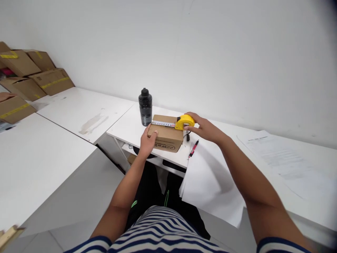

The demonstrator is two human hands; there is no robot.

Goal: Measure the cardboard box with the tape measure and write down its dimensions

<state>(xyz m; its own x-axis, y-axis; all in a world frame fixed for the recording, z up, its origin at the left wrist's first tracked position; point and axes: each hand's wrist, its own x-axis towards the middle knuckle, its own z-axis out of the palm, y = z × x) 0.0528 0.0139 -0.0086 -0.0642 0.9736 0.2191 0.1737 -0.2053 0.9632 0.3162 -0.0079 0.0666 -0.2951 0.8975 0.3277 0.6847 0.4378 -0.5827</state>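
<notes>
**Tape Measure Stretched Across a Small Cardboard Box**

The right hand [204, 128] is closing its fingers around a yellow tape measure [184, 122], holding the case at the right end of the top of a small cardboard box [165, 137]. From that grip, the tape blade [163, 123] is running leftward along the box's far top edge, its numbered face turned up. The left hand [147, 140] is pressing on the box's near left corner, thumb on top near the blade's free end and fingers curling down the front; it is steadying the box rather than lifting it, and the box is sitting flat on the white table [131, 128].

Just beyond the left hand's hold, a dark water bottle [145, 106] is standing upright, close beside the box's far left corner. Just below the right hand's grip, a red and black pen [193, 148] is lying on the table, near the box's right side. Next to the pen, toward the person, loose white sheets of paper [210, 182] are hanging over the table's front edge. Further right of the gripping hand, printed papers [273, 151] are lying flat on the table.

Well apart to the left, stacked cardboard cartons [28, 75] with yellow tape are resting against the wall on another table. The person is wearing a striped shirt [160, 232].
</notes>
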